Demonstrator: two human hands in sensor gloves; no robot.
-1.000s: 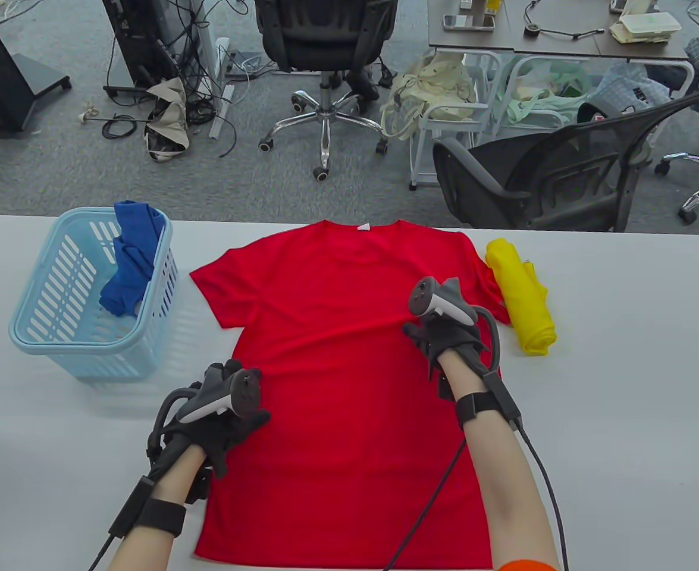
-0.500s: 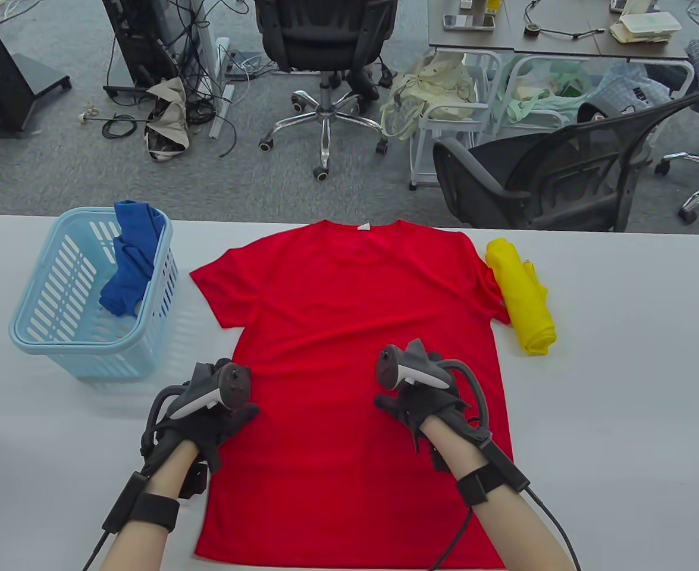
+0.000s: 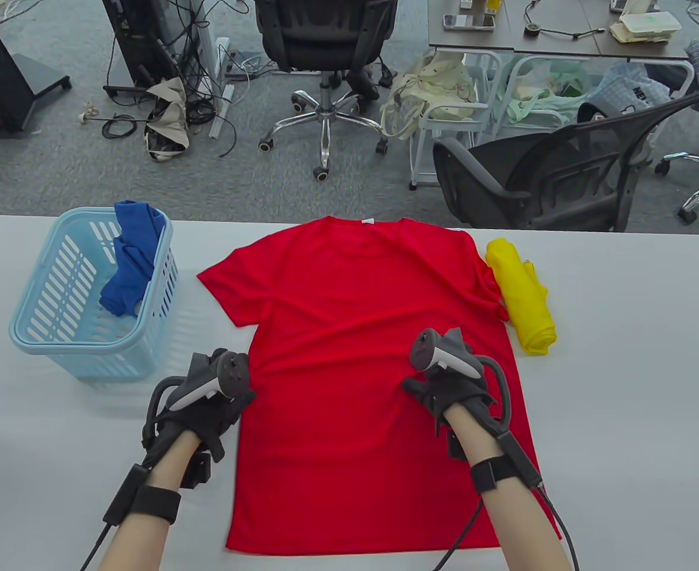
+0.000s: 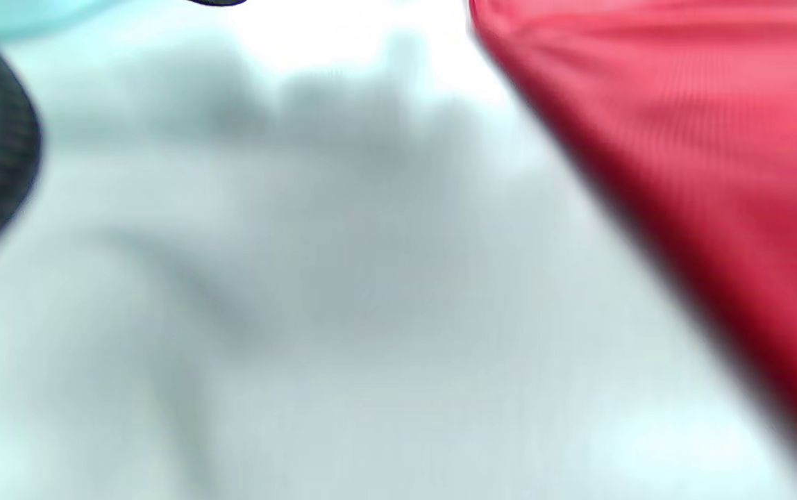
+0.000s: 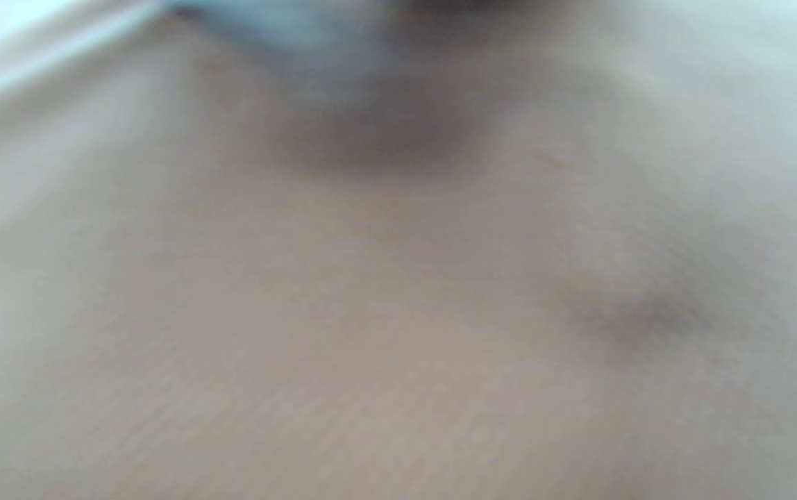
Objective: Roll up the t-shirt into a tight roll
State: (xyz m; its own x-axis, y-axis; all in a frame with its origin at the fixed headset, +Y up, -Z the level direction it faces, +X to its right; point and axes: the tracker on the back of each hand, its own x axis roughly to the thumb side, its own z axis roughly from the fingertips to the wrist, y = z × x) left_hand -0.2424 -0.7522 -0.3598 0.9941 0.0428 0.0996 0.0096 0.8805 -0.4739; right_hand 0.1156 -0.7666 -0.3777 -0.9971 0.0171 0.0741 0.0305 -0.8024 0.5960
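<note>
A red t-shirt (image 3: 373, 380) lies spread flat on the white surface (image 3: 623, 380), collar away from the person and hem toward them, with slight wrinkles running across its middle. The left hand (image 3: 206, 404) sits at the shirt's left edge, about halfway down — its fingers are hidden under the tracker, so I cannot tell whether they pinch the cloth. The right hand (image 3: 450, 389) rests on the shirt's right half, fingers also hidden, so their hold cannot be told. Left of the shirt stands a light blue basket (image 3: 40, 339) with a blue cloth (image 3: 132, 262) draped over its rim. A yellow rolled garment (image 3: 522, 297) lies just beside the shirt's right sleeve. Both wrist views are blurred — the left one shows only the shirt's edge (image 4: 718, 173) against the surface.
</note>
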